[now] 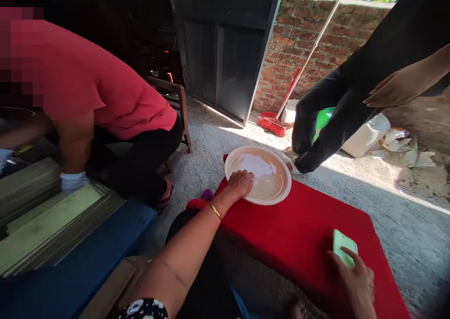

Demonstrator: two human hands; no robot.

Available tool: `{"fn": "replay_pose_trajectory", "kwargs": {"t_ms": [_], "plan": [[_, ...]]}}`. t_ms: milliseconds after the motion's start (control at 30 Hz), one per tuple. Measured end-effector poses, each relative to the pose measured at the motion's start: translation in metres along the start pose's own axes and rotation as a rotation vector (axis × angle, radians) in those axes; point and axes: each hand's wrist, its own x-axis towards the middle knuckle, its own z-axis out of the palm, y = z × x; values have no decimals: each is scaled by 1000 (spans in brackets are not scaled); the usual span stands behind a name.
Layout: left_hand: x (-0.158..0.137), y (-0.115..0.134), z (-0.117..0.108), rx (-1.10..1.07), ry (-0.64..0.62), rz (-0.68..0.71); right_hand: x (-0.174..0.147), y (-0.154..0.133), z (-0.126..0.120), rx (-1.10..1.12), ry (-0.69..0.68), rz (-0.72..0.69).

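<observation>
- As far as this view shows, your basin (pixel 287 183) already stands at the far end of the red-covered desk (pixel 291 225), and your left hand (pixel 241 183) is at its near-left side.
- Your work there looks unfinished, to judge by the hand at the basin and the wet gleam inside; how much remains, you cannot tell from here.
- Your left grip has its fingers curled over the rim, the knuckles above the inside; whether they clamp the rim or close on something hidden, you cannot tell.
- Your right hand (pixel 355 272) is at the desk's near end, well apart from the basin, by a pale green phone (pixel 340 240).
- Your right grip shows thumb and index finger apart, the index across the phone; you cannot tell whether it is pinched or simply lies on the cloth.
- Your basin is round, shallow and pale pinkish beige, with a broad, smooth rim; it sits level, and bright reflections suggest liquid.
- Your phone is flat with rounded corners, tilted in the view.
- To your left, a person in a red shirt (pixel 116 89) bends over a stack of boards (pixel 80 206); beyond the basin, another person's hand (pixel 397 89) hangs free.
</observation>
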Motion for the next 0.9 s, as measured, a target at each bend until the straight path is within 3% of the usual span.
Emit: {"fn": "replay_pose_trajectory", "kwargs": {"t_ms": [100, 200, 300, 367, 433, 533, 633, 700, 800, 900], "plan": [[1, -1, 1, 7, -9, 2, -14, -15, 21, 21, -82, 4], [0, 1, 0, 13, -10, 17, -78, -69, 51, 242, -196, -275], [0, 1, 0, 24, -11, 31, -136, -121, 71, 340, -510, -516], [1, 0, 1, 31, -11, 35, -149, -133, 68, 361, -688, -583], [3, -1, 3, 33, -8, 37, -137, -119, 49, 393, -667, -546], [4, -1, 5, 24, 0, 40, -87, -56, -2, 371, -307, -324], [3, -1, 6, 14, 12, 35, -28, 24, -56, 157, 93, -35], [3, -1, 6, 11, 17, 28, -3, 62, -75, 8, 138, 176], [3, -2, 5, 13, 19, 21, -9, 74, -67, -58, 76, 282], [3, -2, 5, 22, 20, 16, -64, 34, -28, 95, -22, 40]]}}
